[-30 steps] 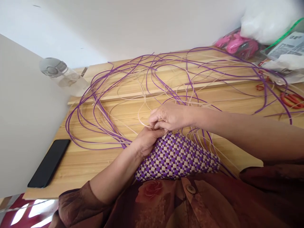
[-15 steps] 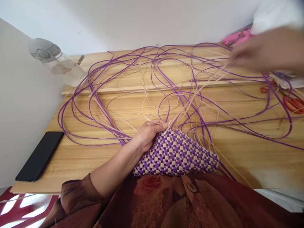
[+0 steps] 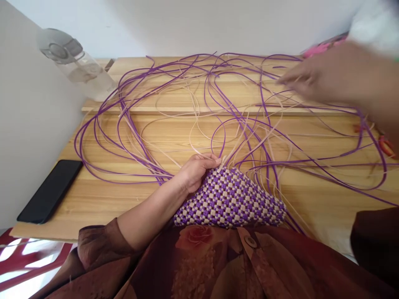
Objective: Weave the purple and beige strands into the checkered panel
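Note:
A woven piece in purple and beige checks lies against my shirt at the table's front edge. My left hand pinches its top left edge between thumb and fingers. Long purple strands and beige strands run out from the weave and loop across the table. My right hand is raised over the strands at the upper right, blurred by motion. Its fingers look drawn together, but whether a strand is between them cannot be made out.
A black phone lies at the table's left edge. Behind it leans a clear bottle with a grey lid. Red-handled scissors are partly hidden at the right. A pink item and white plastic sit at the back right.
My right hand has moved a little left, and the beige strands that stretched up to it now hang lower and looser. My left hand keeps its grip on the weave. The view has shifted slightly.

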Available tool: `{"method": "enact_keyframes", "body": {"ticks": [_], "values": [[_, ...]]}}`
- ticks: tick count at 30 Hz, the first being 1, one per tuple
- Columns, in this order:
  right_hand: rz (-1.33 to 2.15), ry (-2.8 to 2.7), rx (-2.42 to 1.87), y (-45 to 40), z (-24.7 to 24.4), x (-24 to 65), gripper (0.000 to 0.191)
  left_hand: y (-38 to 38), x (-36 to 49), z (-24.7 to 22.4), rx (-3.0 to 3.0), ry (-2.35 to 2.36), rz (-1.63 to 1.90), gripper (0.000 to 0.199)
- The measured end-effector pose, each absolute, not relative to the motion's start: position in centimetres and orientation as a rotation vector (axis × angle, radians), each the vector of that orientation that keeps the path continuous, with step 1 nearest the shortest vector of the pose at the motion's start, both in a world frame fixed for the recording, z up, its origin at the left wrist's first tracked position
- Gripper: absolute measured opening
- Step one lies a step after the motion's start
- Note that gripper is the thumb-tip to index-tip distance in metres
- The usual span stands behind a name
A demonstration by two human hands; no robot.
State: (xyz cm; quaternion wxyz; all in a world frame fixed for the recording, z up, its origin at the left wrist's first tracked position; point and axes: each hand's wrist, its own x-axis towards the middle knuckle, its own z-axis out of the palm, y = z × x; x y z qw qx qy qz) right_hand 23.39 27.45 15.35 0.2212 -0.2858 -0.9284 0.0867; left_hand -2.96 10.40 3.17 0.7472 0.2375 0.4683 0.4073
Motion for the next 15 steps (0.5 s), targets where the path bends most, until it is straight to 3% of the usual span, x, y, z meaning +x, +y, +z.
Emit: {"method": "enact_keyframes", "body": {"ticks": [1, 3, 6, 15], "values": [[0.083, -2.701, -0.807, 24.9, 14.3, 21.3, 0.046, 10.4, -3.0, 3.2, 0.522, 1.014, 0.892, 0.019], [0.266, -2.846, -0.569, 19.6, 11.8, 17.6, 0.019, 10.5, -3.0, 3.1, 0.516, 0.997, 0.899, 0.017], [0.305, -2.851, -0.459, 14.3, 8.8, 14.4, 0.022, 10.6, -3.1, 2.8, 0.511, 0.983, 0.917, 0.014], [0.032, -2.778, -0.559, 12.3, 8.0, 13.5, 0.015, 10.7, -3.2, 2.5, 0.522, 0.932, 0.906, 0.01]]}}
